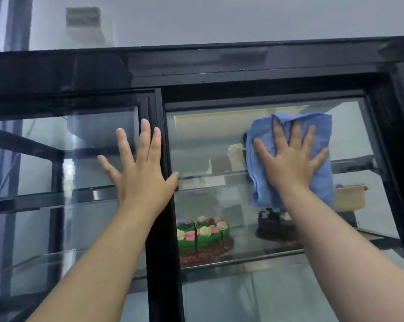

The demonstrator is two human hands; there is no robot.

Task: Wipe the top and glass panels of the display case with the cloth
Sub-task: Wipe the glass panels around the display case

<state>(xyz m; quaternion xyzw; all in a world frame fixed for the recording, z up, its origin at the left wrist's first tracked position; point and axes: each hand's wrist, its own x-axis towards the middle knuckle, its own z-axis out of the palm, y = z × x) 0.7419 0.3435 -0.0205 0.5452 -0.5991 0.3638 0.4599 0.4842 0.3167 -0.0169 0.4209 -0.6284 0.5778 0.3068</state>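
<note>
A black-framed display case (219,66) fills the view, with two glass door panels split by a black vertical post (160,135). My right hand (291,159) presses a folded blue cloth (322,177) flat against the upper part of the right glass panel (208,140), fingers spread over it. My left hand (140,168) lies flat and spread on the left glass panel (91,135), its thumb and two fingers over the post. It holds nothing.
Inside, behind the right glass, a green cake (203,233) with pink and cream flowers sits on the lower shelf, beside a dark cake (275,226). A white item (237,154) stands on the upper shelf. A cardboard box (349,196) shows at the right.
</note>
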